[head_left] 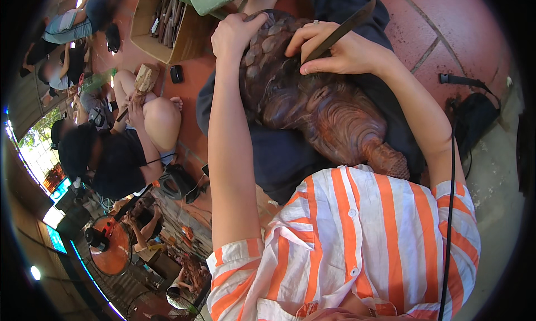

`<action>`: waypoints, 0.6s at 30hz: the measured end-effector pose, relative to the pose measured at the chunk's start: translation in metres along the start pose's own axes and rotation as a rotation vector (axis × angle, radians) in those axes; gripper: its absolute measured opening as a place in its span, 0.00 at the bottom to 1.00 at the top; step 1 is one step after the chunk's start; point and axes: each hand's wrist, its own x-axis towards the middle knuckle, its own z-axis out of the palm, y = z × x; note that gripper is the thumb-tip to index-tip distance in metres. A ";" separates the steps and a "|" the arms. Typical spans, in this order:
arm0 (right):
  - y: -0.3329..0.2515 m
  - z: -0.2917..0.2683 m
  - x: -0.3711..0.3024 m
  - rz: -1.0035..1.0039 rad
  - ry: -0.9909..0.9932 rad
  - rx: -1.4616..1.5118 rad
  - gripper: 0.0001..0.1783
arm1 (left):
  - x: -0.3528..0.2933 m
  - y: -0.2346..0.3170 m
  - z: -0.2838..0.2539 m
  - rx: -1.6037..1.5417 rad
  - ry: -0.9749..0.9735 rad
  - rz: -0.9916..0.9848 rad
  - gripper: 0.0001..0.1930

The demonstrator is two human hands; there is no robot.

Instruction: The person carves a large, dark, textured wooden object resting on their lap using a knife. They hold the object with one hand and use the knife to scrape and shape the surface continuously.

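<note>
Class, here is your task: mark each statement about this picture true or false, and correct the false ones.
1. The right grip holds a dark flat tool. True.
2. The cardboard box has dark sticks in it. True.
3. The left grip is inside the cardboard box. False: the left grip is at the bumpy end of the brown carving.
4. The wearer's shirt has blue and white stripes. False: the shirt's stripes are orange and white.
5. The brown carving lies over dark cloth. True.
6. The small black object lies in the cardboard box. False: the small black object is on the floor beside it.
</note>
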 end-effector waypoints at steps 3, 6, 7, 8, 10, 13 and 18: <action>0.000 0.004 0.005 0.058 -0.081 0.066 0.10 | 0.001 0.000 0.002 0.000 0.002 0.005 0.33; -0.001 0.004 0.008 0.110 -0.070 0.097 0.10 | 0.002 -0.002 0.002 0.003 -0.004 0.009 0.33; -0.001 0.004 0.009 0.115 -0.082 0.075 0.10 | 0.003 -0.003 0.003 0.007 -0.003 0.008 0.33; -0.001 0.006 0.010 0.118 -0.095 0.055 0.10 | 0.003 -0.005 0.004 0.010 0.000 0.004 0.34; 0.001 0.007 0.014 0.067 -0.106 -0.039 0.11 | 0.005 -0.008 0.005 0.015 0.012 0.004 0.34; 0.005 0.004 0.020 -0.064 -0.116 -0.196 0.13 | 0.004 -0.004 0.004 0.018 0.002 0.013 0.34; 0.000 0.002 0.034 -0.105 -0.214 -0.253 0.13 | 0.004 -0.007 0.006 0.018 0.025 0.022 0.33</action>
